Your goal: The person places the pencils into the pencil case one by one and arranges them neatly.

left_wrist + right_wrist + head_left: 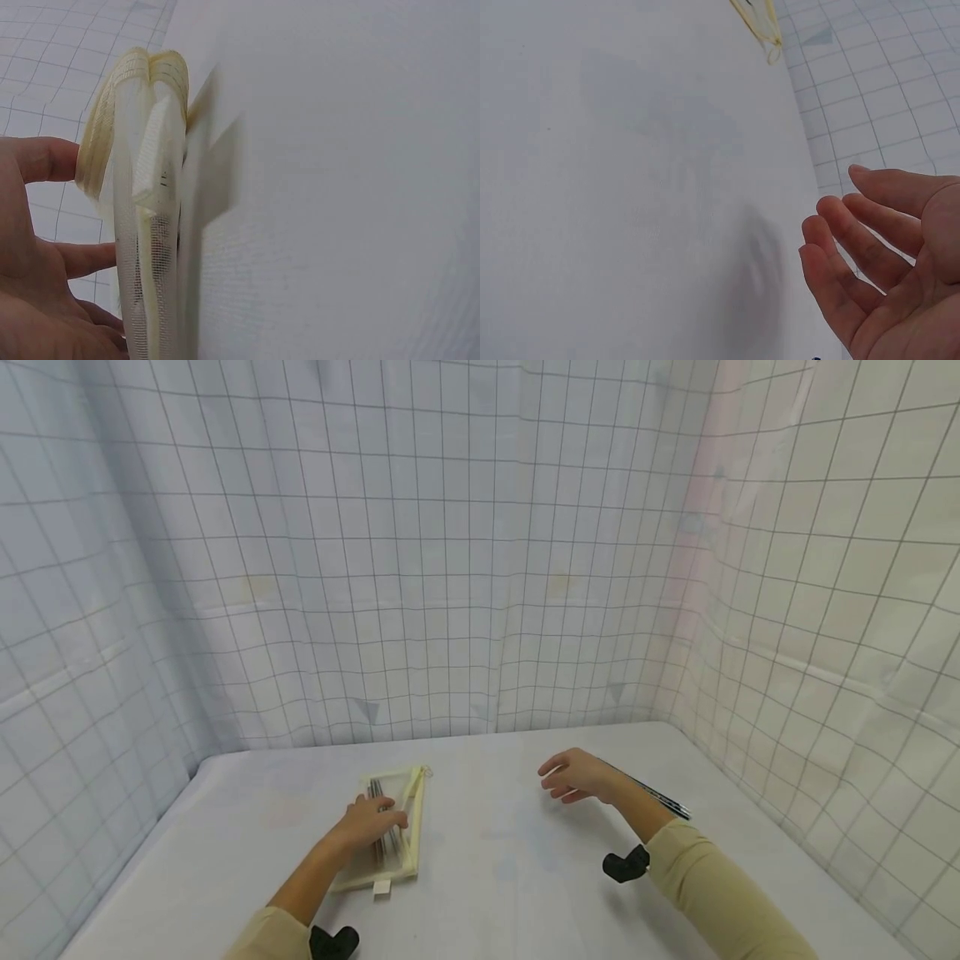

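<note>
A see-through mesh zip pouch (414, 839) with pale yellow edging lies on the table left of centre. Several slim dark pens (377, 788) show through its mesh. My left hand (367, 821) rests on the pouch with fingers spread; the left wrist view shows its fingertips touching the pouch (127, 225) and its yellow zip band. Over the table, my right hand (581, 775) hovers with loosely bent fingers, and the right wrist view shows nothing in that hand (885, 262). Slim dark pens (671, 805) lie beside the right forearm, partly hidden behind it.
White cloth covers the table (480, 827). Gridded white curtains (480, 568) hang behind it and along both sides. A small white tag (382, 888) sticks out from the pouch's near edge. Black bands (626, 864) sit at both wrists.
</note>
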A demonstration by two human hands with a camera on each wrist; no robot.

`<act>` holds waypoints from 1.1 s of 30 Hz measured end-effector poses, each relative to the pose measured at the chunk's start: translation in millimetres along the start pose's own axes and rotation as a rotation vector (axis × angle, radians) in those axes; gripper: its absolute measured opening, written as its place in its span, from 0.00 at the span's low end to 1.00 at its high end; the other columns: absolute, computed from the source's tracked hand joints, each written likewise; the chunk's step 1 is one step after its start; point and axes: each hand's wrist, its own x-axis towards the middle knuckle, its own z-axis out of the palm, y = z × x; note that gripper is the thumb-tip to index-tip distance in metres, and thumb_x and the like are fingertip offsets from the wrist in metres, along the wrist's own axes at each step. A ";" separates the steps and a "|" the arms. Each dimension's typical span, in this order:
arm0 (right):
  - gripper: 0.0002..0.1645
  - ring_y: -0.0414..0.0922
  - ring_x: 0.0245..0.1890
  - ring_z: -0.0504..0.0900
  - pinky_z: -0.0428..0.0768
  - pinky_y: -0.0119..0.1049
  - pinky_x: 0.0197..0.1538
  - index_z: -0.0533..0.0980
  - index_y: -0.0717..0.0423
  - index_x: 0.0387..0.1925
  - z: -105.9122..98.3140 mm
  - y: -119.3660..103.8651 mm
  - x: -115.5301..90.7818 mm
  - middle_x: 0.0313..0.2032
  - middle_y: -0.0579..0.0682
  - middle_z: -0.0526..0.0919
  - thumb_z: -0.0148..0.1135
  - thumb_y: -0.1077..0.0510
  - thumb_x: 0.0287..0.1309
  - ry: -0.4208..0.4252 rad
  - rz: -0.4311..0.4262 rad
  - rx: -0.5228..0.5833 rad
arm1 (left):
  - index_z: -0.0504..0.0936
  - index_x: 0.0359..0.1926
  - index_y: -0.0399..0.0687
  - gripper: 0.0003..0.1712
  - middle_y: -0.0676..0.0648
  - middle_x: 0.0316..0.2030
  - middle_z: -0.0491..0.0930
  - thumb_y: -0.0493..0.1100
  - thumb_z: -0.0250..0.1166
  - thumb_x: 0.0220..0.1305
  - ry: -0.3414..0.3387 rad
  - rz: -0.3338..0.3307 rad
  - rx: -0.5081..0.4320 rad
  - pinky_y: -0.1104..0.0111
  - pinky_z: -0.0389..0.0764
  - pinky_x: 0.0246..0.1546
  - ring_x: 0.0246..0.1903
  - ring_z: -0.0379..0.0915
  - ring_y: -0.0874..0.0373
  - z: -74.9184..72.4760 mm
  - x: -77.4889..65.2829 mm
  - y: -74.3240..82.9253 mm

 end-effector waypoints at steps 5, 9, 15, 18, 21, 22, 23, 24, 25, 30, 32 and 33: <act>0.23 0.49 0.43 0.87 0.85 0.43 0.45 0.80 0.65 0.59 -5.5 9.7 -0.7 0.46 0.52 0.87 0.69 0.59 0.66 0.020 0.016 0.000 | 0.67 0.73 0.30 0.45 0.19 0.76 0.37 0.52 0.64 0.60 -0.002 0.003 -0.016 0.27 0.48 0.65 0.74 0.32 0.22 0.5 -0.8 -1.0; 0.21 0.48 0.42 0.87 0.85 0.43 0.45 0.81 0.63 0.57 -10.4 21.1 -0.2 0.45 0.51 0.87 0.69 0.60 0.65 0.038 0.034 0.007 | 0.67 0.73 0.30 0.44 0.19 0.76 0.37 0.51 0.64 0.61 -0.003 0.009 -0.023 0.27 0.48 0.65 0.74 0.31 0.22 0.7 -1.6 -1.2; 0.20 0.48 0.40 0.86 0.85 0.43 0.44 0.81 0.65 0.55 -19.9 34.2 -2.5 0.43 0.53 0.87 0.70 0.61 0.64 0.083 0.048 0.027 | 0.67 0.73 0.30 0.44 0.18 0.75 0.37 0.51 0.64 0.61 -0.004 0.015 -0.017 0.27 0.49 0.65 0.74 0.32 0.21 0.6 -2.5 -0.6; 0.20 0.48 0.40 0.86 0.85 0.43 0.44 0.81 0.66 0.56 -25.1 37.2 -4.9 0.43 0.53 0.87 0.70 0.62 0.64 0.100 0.055 0.027 | 0.66 0.73 0.29 0.45 0.19 0.75 0.37 0.51 0.64 0.60 -0.005 0.010 -0.022 0.27 0.47 0.65 0.74 0.31 0.21 -0.5 -3.6 0.3; 0.21 0.48 0.41 0.86 0.85 0.43 0.44 0.80 0.66 0.57 -30.9 39.9 -7.8 0.45 0.54 0.86 0.69 0.61 0.64 0.108 0.059 0.014 | 0.66 0.73 0.29 0.46 0.19 0.76 0.36 0.51 0.64 0.60 -0.012 0.005 -0.034 0.27 0.46 0.65 0.74 0.30 0.21 -1.1 -4.8 0.9; 0.22 0.48 0.41 0.86 0.85 0.43 0.44 0.80 0.67 0.57 -32.9 40.6 -8.9 0.46 0.55 0.85 0.68 0.61 0.65 0.106 0.054 0.007 | 0.66 0.73 0.29 0.46 0.19 0.76 0.36 0.51 0.64 0.59 -0.011 0.003 -0.038 0.27 0.46 0.66 0.74 0.30 0.21 -1.2 -5.0 1.1; 0.22 0.48 0.41 0.86 0.85 0.42 0.43 0.80 0.67 0.57 -35.2 41.5 -9.7 0.47 0.55 0.85 0.68 0.61 0.65 0.111 0.053 0.003 | 0.66 0.73 0.29 0.46 0.19 0.76 0.36 0.51 0.64 0.59 -0.011 0.004 -0.038 0.27 0.46 0.66 0.74 0.30 0.21 -1.2 -5.3 1.1; 0.22 0.48 0.41 0.86 0.85 0.42 0.43 0.80 0.67 0.58 -37.2 42.4 -10.6 0.47 0.55 0.85 0.68 0.61 0.65 0.118 0.051 0.000 | 0.66 0.73 0.29 0.45 0.19 0.76 0.36 0.51 0.64 0.59 -0.012 0.005 -0.038 0.27 0.46 0.66 0.74 0.30 0.21 -1.1 -5.1 0.9; 0.22 0.48 0.41 0.86 0.85 0.41 0.42 0.80 0.68 0.58 -39.5 43.5 -11.3 0.47 0.56 0.85 0.68 0.61 0.66 0.125 0.047 -0.004 | 0.66 0.73 0.29 0.45 0.19 0.76 0.36 0.51 0.64 0.59 -0.013 0.008 -0.039 0.27 0.47 0.65 0.74 0.30 0.21 -1.1 -5.4 1.0; 0.21 0.47 0.38 0.84 0.85 0.39 0.38 0.80 0.68 0.58 -47.1 47.7 -16.5 0.45 0.55 0.85 0.67 0.61 0.67 0.183 0.027 -0.063 | 0.66 0.73 0.29 0.45 0.19 0.76 0.35 0.50 0.64 0.60 -0.013 0.013 -0.042 0.26 0.47 0.65 0.74 0.30 0.21 -0.6 -5.1 1.3; 0.22 0.46 0.36 0.83 0.85 0.38 0.37 0.80 0.68 0.58 -48.9 49.0 -19.0 0.42 0.54 0.85 0.66 0.61 0.67 0.208 0.032 -0.112 | 0.66 0.73 0.29 0.45 0.19 0.76 0.35 0.50 0.64 0.60 -0.013 0.014 -0.040 0.26 0.47 0.65 0.74 0.30 0.21 -0.3 -4.6 1.0; 0.22 0.46 0.34 0.83 0.84 0.37 0.36 0.80 0.68 0.58 -50.1 50.3 -20.0 0.40 0.54 0.85 0.66 0.61 0.67 0.219 0.033 -0.147 | 0.66 0.73 0.29 0.45 0.19 0.76 0.36 0.50 0.64 0.60 -0.013 0.013 -0.036 0.26 0.48 0.65 0.74 0.30 0.21 -0.1 -4.1 0.8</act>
